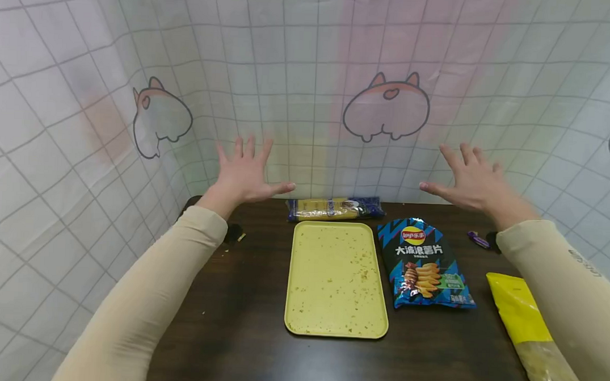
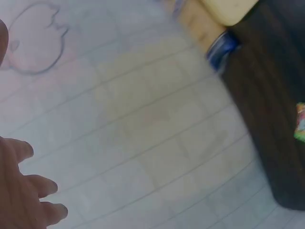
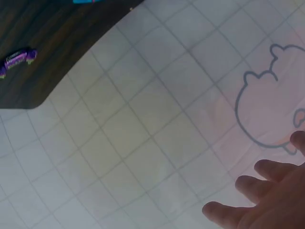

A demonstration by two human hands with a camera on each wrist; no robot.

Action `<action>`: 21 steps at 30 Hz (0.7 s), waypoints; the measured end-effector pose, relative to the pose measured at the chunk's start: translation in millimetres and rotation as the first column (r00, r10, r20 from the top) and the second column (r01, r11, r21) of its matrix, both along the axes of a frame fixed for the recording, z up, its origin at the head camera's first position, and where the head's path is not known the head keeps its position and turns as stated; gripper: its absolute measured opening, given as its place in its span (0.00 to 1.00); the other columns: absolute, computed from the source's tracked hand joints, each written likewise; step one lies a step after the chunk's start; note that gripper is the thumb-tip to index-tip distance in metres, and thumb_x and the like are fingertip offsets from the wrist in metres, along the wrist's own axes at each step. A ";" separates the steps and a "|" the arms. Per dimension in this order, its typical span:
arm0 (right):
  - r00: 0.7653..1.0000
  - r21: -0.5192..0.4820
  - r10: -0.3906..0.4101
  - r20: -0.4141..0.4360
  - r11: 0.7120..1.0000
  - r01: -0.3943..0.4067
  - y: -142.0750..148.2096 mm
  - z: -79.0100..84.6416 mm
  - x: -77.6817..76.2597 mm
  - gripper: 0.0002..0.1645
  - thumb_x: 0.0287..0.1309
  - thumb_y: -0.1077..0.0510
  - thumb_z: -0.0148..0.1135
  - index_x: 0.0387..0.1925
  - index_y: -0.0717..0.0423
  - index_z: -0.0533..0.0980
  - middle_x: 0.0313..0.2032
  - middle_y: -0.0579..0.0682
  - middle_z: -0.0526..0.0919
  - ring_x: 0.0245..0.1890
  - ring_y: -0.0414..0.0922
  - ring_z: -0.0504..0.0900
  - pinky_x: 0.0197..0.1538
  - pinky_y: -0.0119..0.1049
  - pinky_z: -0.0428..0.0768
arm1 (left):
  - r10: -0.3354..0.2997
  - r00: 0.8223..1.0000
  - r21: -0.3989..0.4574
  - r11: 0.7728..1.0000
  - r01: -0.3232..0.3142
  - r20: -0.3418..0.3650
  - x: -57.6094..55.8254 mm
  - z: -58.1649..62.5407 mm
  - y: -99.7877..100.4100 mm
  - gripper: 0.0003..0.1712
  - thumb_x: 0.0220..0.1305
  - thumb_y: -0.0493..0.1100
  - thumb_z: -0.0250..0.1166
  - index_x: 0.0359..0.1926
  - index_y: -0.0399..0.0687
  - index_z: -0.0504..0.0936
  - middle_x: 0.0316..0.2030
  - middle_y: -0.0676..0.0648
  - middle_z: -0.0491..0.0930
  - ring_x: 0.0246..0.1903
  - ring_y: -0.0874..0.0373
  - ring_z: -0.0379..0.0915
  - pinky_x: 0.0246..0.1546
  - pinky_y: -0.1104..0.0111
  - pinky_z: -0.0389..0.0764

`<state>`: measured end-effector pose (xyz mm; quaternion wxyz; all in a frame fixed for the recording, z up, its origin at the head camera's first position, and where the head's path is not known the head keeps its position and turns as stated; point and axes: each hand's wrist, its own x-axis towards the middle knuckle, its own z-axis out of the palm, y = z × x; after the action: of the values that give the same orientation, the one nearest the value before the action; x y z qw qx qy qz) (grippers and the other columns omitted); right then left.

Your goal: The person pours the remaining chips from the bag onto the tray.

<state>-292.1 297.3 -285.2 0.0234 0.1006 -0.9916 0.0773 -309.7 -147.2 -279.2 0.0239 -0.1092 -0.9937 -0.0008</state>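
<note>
Both hands are raised in front of the curtain with fingers spread, and neither holds anything. The left hand point(image 1: 243, 173) appears beyond the table's back left corner, its thumb pointing toward a yellow and blue pasta packet point(image 1: 335, 209). Over on the right, the right hand point(image 1: 474, 178) reaches up above a blue and black chip bag point(image 1: 424, 264) and a small purple-wrapped candy point(image 1: 479, 239). Between the two arms lies a yellow tray point(image 1: 337, 277) sprinkled with crumbs. In the wrist views, only the fingertips of each hand show against the curtain.
A yellow, partly see-through bag point(image 1: 534, 331) lies at the right, partly covered by the right sleeve. Crumbs dot the dark table point(image 1: 238, 318) left of the tray. The grid-patterned curtain point(image 1: 299, 99) hangs behind the table and along its sides.
</note>
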 end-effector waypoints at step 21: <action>0.969 -0.212 0.243 0.038 0.950 -0.230 -16.0 -141.9 65.5 0.57 0.62 0.35 0.68 0.81 0.53 0.53 0.78 0.72 0.47 0.75 0.78 0.49 0.66 0.79 0.56 | -0.294 0.885 0.396 0.907 0.140 0.362 103.7 -211.1 -3.6 0.69 0.52 0.69 0.75 0.83 0.49 0.47 0.81 0.34 0.44 0.80 0.31 0.40 0.71 0.29 0.48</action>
<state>-226.5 281.3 -427.0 -0.0075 0.2131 -0.9594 0.1848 -205.9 -150.8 -490.3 -0.1675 -0.2126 -0.9399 -0.2080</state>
